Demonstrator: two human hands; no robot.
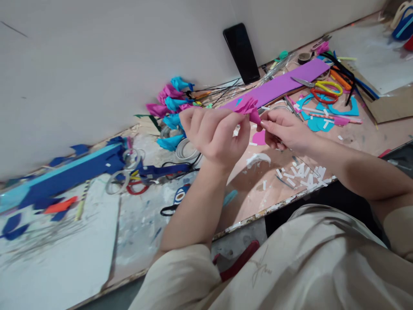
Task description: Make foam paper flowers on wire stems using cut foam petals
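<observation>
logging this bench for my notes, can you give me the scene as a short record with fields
in hand: pink flower
left hand: curled, fingertips at the petals
right hand: fingertips pinching near the flower's base
other flowers: blue and pink flowers, bunched beyond the left hand
scissors: yellow and red handles, blades over the purple strip
small pieces: white strips, scattered near the table's front edge
phone: dark screen, leaning against the wall
</observation>
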